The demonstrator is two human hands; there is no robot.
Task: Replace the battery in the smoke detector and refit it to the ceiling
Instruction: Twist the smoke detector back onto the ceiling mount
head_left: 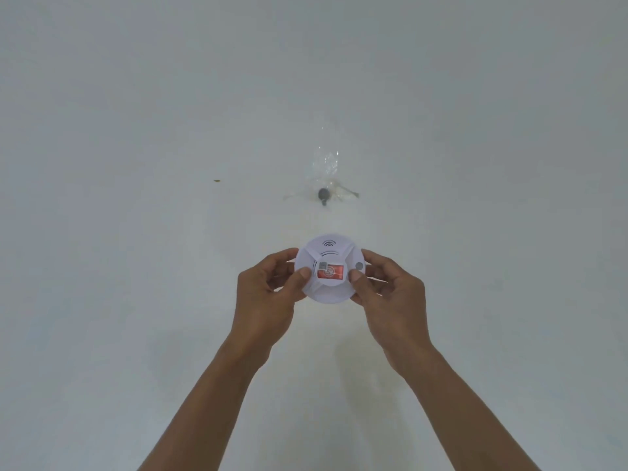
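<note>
From the head camera, both bare forearms reach up toward a plain, matte white ceiling [170, 96], and the two hands hold a smoke detector [329, 268] between them, below a fixing point on that ceiling.

The smoke detector is a round disc of smooth white plastic with raised ribs that run out from a central raised hub. Curved slots are cut in its face near the top edge and on the left. On the hub sits a glossy red-orange label [330, 272] with a small grey square printed beside it. A small round grey button [359, 266] lies near the right rim.

The left hand [268, 297] grips the detector's left rim, thumb pressed on the face and fingers curled behind. The right hand [390, 300] grips the right rim in the same way, thumb tip beside the label.

Above the detector and apart from it, a dark grey rounded stud [323, 194] sticks out of the ceiling. Crinkled clear tape [327, 164], shiny, lies over and above it, with yellowish stained marks spread to either side. A tiny brown speck [216, 180] marks the ceiling well to the left.
</note>
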